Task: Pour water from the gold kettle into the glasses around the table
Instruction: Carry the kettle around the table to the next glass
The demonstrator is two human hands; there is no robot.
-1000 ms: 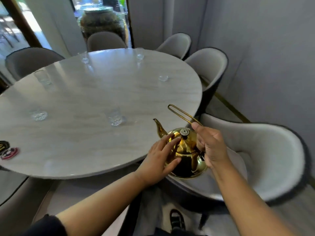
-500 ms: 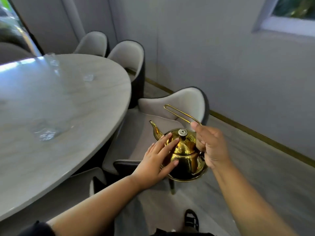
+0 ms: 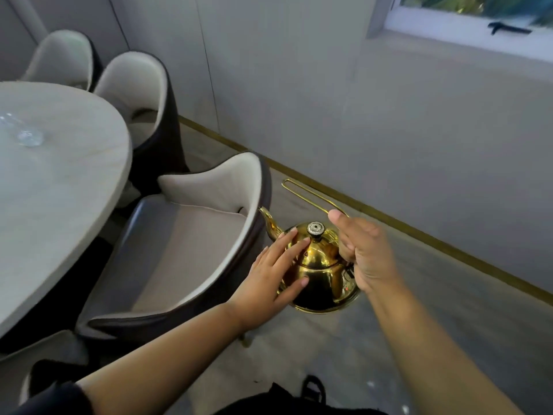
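Grey-walled dining room, round table at left. Gold kettle held in air beside chair. Right hand curled round handle; left hand flat, fingers spread against kettle side. Glass on table.

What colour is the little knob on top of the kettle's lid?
Silvery grey knob, on the gold kettle; head view shows it best.

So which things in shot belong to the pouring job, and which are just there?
Job: gold kettle, with the right hand gripping its handle and the left hand flat against its side; glass on the table.
Just there: nearest chair, middle chair, far chair, window.
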